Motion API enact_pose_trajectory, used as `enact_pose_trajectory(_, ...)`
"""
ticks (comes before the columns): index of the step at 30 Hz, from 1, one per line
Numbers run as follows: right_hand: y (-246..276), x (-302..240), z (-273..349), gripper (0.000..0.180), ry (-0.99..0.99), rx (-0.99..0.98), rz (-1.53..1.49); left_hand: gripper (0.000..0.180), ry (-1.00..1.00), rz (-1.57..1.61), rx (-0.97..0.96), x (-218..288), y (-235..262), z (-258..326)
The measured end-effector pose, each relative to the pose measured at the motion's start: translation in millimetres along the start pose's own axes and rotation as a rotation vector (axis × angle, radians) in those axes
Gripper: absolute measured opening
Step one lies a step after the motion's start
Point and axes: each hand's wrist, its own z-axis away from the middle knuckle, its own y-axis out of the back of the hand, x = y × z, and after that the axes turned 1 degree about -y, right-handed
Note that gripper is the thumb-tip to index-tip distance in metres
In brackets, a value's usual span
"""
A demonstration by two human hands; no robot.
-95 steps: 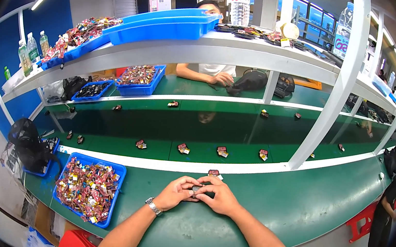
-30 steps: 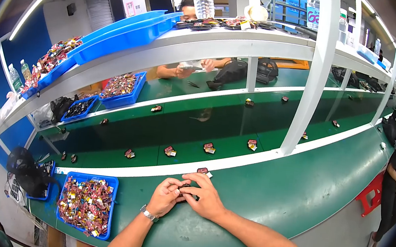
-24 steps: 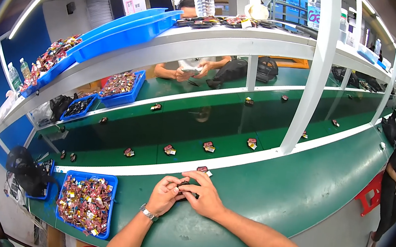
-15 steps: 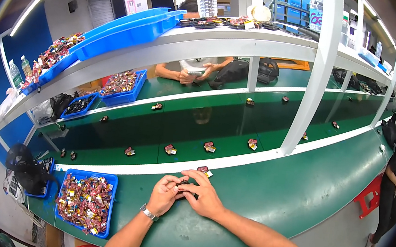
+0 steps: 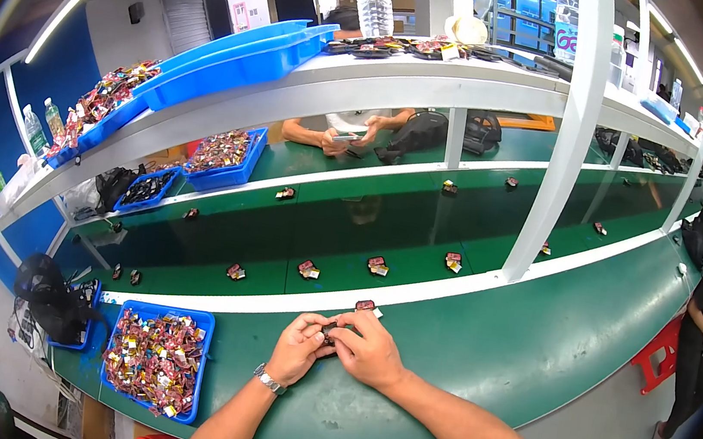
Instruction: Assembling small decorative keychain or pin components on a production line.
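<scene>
Above the green bench, my left hand [image 5: 299, 350] and my right hand [image 5: 369, 352] meet on a small black item [image 5: 328, 332], mostly covered by my fingers. Both hands are closed on it, fingertips pinching its edges; its exact kind does not show. Just beyond my right hand lies a small black-and-red piece with a white-and-yellow tag [image 5: 368, 307], at the white rail. To the left of my left hand stands a blue bin [image 5: 205, 350] heaped with small red, yellow and white tagged pieces.
Behind the white rail [image 5: 272, 304], several tagged pieces lie spaced along the green conveyor [image 5: 344, 284]. A grey-white post [image 5: 560, 156] rises to a shelf holding blue trays [image 5: 240, 59]. Across the line, a person's hands hold a phone [image 5: 347, 137]. A red stool [image 5: 657, 357] stands right.
My right hand's fingers have drawn in and curled around the small black item, where they were stretched over it before. The view has shifted slightly.
</scene>
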Motion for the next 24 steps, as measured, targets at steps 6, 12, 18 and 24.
enact_pose_trajectory(6, 1, -2, 1, 0.020, 0.005, -0.063, 0.047, 0.024, -0.002, 0.011, -0.014, -1, -2, 0)
enact_pose_trajectory(12, -4, 1, 5, 0.018, 0.004, -0.068, 0.130, 0.025, 0.024, -0.011, -0.001, -1, -3, 1)
enact_pose_trajectory(18, -10, 5, 7, 0.019, -0.036, -0.052, 0.152, 0.025, 0.026, -0.028, 0.014, -5, -2, -1)
enact_pose_trajectory(24, -6, 9, 0, 0.018, -0.039, -0.070, 0.187, 0.023, 0.038, -0.313, 0.122, -10, 1, -4)
